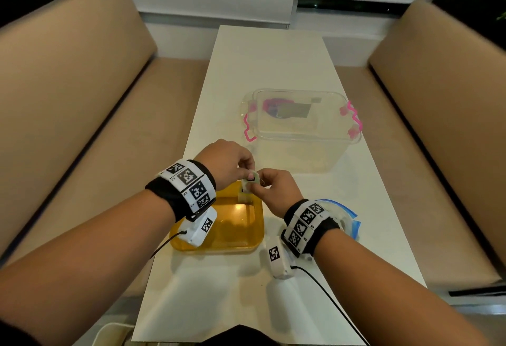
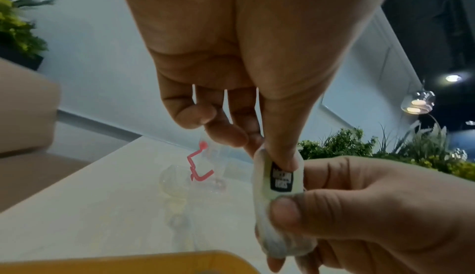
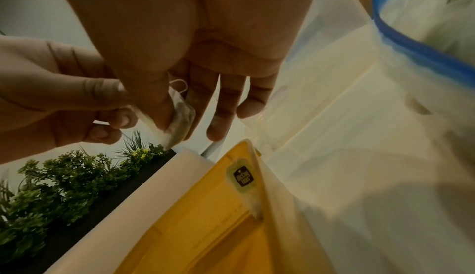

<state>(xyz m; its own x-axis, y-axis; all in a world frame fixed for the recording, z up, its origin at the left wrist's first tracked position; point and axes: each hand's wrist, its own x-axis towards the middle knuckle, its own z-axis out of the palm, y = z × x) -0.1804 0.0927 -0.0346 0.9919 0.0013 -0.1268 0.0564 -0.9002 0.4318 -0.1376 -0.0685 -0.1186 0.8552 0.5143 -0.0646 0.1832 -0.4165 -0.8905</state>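
A small white tea bag (image 1: 251,180) with a black-printed tag (image 2: 281,179) hangs between both hands above the far edge of a yellow tray (image 1: 232,236). My left hand (image 1: 245,171) pinches the top of the tag between thumb and forefinger (image 2: 279,154). My right hand (image 1: 260,182) pinches the bag's lower part, thumb in front (image 2: 285,209). The right wrist view shows the pouch (image 3: 183,114) pressed between the right thumb and fingers, with a loop of string above it. A second tea bag (image 3: 244,179) leans in the tray's far corner (image 1: 245,196).
A clear plastic box (image 1: 301,126) with pink handles stands beyond the hands on the white table (image 1: 273,58). A zip bag with a blue seal (image 1: 347,217) lies under my right wrist. Tan sofas flank the table. Wrist-camera cables trail towards me.
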